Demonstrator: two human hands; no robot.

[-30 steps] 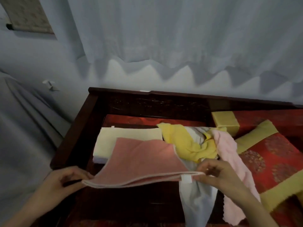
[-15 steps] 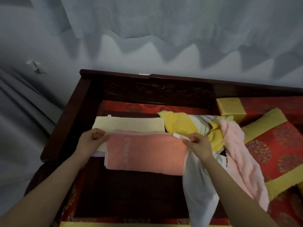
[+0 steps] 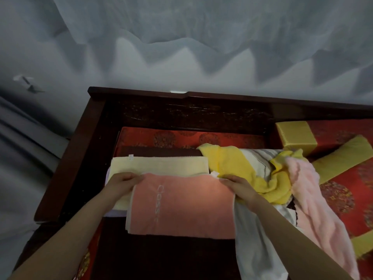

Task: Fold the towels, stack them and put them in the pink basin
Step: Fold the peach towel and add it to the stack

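Observation:
A folded salmon-pink towel (image 3: 181, 207) lies in front of me, partly over a folded cream towel (image 3: 159, 163). My left hand (image 3: 123, 183) grips its far left corner. My right hand (image 3: 237, 187) grips its far right corner, by a small white label. To the right is a loose heap: a yellow towel (image 3: 232, 164), a striped white towel (image 3: 256, 245) that hangs down toward me, and a pale pink towel (image 3: 314, 201). No pink basin is in view.
The towels rest on a dark wooden seat with a carved back rail (image 3: 191, 116) and a left arm (image 3: 76, 156). Red patterned cushions with yellow trim (image 3: 343, 190) lie at the right. A grey curtain (image 3: 201, 37) hangs behind.
The salmon towel, held up and doubled over a second ago, has been carried forward and laid down over the cream towel. Both hands moved away from me with its corners.

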